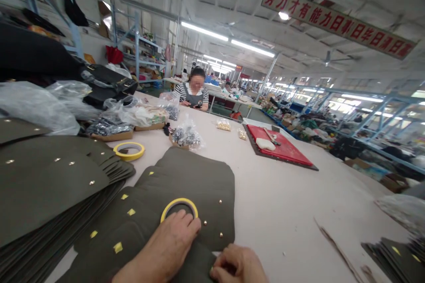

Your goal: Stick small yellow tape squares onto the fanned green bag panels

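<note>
My left hand (172, 243) lies over a roll of yellow tape (179, 202), its fingers curled on the near side of the ring. Beneath the roll are overlapping dark olive panels (199, 177) with rounded corners. Several yellow tape bits (131, 212) are stuck along their left side, and small metal studs (220, 201) show at the right. At the near right edge of the panels, my right hand (241, 265) is closed in a pinch. A speck of yellow shows at its fingertips; what exactly they grip is hidden.
A second tape roll (131, 155) lies beside a fanned stack of dark panels (49, 172). Bagged metal parts (187, 135) sit behind. A red pad (282, 143) carries a hammer. A co-worker (195, 90) sits across the table. More dark pieces (392, 256) lie at right.
</note>
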{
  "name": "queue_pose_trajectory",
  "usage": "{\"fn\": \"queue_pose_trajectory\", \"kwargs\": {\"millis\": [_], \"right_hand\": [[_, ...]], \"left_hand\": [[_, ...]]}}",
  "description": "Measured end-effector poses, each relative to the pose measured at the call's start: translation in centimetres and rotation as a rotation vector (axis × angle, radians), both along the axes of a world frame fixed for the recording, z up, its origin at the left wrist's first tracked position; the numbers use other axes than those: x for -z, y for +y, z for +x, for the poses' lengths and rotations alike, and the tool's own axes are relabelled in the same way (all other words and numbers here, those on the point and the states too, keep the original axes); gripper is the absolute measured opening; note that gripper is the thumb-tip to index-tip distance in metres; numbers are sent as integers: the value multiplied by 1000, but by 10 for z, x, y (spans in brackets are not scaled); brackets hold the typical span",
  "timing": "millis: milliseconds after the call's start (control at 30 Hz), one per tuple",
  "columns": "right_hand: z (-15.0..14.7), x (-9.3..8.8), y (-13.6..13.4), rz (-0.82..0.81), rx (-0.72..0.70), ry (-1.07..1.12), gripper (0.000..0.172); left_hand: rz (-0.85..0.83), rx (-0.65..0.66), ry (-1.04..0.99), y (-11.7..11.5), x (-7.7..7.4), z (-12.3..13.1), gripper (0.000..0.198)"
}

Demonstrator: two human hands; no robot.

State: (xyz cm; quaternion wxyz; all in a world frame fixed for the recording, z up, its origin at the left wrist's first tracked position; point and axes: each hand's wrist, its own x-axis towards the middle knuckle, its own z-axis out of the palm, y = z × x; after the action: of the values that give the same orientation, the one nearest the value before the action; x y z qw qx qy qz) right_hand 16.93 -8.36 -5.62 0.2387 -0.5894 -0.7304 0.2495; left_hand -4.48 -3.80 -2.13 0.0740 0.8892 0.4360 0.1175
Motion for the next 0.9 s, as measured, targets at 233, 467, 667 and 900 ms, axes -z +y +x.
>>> {"fn": "queue_pose_trajectory", "kwargs": {"millis": [233, 467, 667, 900], "right_hand": [[-5, -40, -1, 118, 174, 401, 20], [-32, -50, 6, 373, -122, 284, 18], [-38, -45, 10, 461, -105, 149, 14], [-44, -48, 13, 472, -3, 29, 16]], "left_hand": [[13, 199, -405, 0, -2, -8, 21], [-45, 187, -429, -7, -3, -8, 37], [-58, 148, -396, -9, -6, -6, 29], [-29, 97, -360, -5, -12, -4, 14]]}}
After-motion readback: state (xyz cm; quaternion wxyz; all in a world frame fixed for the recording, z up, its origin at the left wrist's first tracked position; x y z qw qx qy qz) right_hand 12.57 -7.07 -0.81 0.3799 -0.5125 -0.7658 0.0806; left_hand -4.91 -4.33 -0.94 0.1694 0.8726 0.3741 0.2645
